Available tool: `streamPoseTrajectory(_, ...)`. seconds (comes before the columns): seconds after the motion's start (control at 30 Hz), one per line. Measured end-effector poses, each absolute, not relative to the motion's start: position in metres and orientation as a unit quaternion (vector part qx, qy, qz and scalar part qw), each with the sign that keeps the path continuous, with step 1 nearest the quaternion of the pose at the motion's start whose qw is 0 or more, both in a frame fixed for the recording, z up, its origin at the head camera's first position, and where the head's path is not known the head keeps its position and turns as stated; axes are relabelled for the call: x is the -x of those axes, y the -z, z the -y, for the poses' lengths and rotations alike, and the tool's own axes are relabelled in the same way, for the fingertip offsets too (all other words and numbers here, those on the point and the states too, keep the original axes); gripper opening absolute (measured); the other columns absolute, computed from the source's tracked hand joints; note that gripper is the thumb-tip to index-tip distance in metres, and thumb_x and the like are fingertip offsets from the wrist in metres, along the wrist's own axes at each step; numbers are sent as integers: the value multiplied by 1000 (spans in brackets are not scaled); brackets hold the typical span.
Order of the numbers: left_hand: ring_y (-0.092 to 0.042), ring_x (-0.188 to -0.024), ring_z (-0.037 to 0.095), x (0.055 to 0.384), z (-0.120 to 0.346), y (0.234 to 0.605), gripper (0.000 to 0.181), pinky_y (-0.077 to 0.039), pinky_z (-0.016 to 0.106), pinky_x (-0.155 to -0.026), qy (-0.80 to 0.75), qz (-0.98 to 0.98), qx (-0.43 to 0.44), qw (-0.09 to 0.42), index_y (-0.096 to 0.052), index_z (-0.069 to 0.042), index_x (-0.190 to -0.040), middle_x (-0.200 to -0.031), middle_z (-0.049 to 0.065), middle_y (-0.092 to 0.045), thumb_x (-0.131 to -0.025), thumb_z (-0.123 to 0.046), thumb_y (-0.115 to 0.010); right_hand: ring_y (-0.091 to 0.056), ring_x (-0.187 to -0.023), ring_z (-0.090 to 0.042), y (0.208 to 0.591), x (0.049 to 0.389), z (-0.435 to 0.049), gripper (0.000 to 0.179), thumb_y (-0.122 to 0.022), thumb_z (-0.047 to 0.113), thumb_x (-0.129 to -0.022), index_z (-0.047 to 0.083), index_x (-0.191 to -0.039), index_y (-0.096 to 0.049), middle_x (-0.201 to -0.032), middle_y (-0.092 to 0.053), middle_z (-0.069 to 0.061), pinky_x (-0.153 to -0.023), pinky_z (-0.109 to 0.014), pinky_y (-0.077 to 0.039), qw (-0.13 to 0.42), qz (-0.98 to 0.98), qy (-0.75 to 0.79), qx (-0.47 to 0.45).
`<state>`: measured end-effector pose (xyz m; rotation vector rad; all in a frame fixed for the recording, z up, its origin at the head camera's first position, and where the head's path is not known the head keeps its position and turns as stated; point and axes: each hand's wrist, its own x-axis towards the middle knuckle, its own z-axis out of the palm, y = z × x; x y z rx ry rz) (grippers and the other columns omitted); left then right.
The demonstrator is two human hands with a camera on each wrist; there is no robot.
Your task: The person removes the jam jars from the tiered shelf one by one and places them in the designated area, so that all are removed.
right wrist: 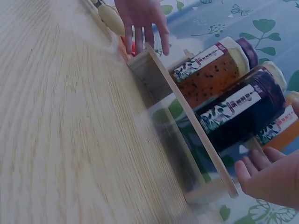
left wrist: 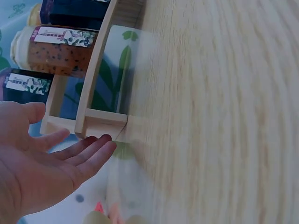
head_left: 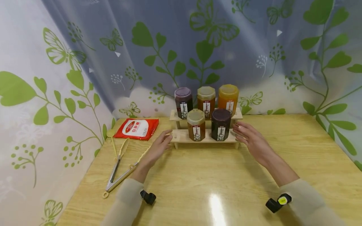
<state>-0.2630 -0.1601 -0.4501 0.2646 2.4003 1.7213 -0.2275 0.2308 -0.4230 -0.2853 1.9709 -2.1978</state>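
Observation:
A two-step wooden rack point(head_left: 178, 135) holds several jars with white labels. On its lower step stand an amber jar with a pale lid point(head_left: 196, 125) and a dark jar point(head_left: 221, 125). Along the upper step are a purple-lidded jar point(head_left: 183, 102), a brown jar point(head_left: 206, 101) and an orange jar point(head_left: 228, 99). My left hand point(head_left: 156, 150) is at the rack's left end, fingers extended. At the right end, my right hand point(head_left: 253, 141) has its fingers loosely extended beside the dark jar. Whether the fingertips touch the wood, I cannot tell.
Left of the rack lies a red and white packet point(head_left: 137, 128). Metal tongs with yellowish tips point(head_left: 114, 172) lie spread near my left forearm, beside a yellow spoon point(head_left: 111, 134). A patterned curtain point(head_left: 158, 56) hangs behind the wooden table point(head_left: 186, 188).

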Motion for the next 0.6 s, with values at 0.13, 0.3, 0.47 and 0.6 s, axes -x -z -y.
streamPoseTrajectory(0.13, -54, -132, 43, 271, 159, 455, 53, -46, 55, -111, -592, -796, -84, 92, -38, -11, -159, -153, 24, -47, -112, -33, -48, -32, -150, -29, 424, 230, -220, 68, -51, 33, -111, 2, -163, -21, -161, -35, -11, -126, -45, -24, 68, -657, 748, 64)
streamPoseTrajectory(0.3, -49, -137, 40, 277, 155, 463, 55, -46, 54, -111, -603, -789, -66, 96, -38, -10, -159, -154, 27, -44, -110, -28, -55, -35, -147, -24, 427, 233, -208, 67, -58, 27, -109, 5, -163, -26, -162, -33, -11, -126, -46, -24, 59, -663, 745, 38)
streamPoseTrajectory(0.47, -53, -135, 39, 277, 148, 463, 63, -48, 53, -110, -608, -787, -54, 91, -35, -10, -160, -155, 27, -44, -106, -23, -63, -26, -154, -30, 429, 237, -198, 74, -64, 21, -105, 5, -165, -23, -168, -28, -17, -128, -49, -17, 53, -673, 737, 20)
streamPoseTrajectory(0.6, -56, -132, 37, 278, 145, 463, 67, -48, 52, -110, -617, -780, -55, 87, -33, -8, -161, -151, 27, -49, -104, -19, -66, -30, -152, -33, 431, 240, -192, 76, -68, 16, -102, 3, -163, -25, -165, -32, -19, -128, -49, -19, 34, -682, 730, 12)
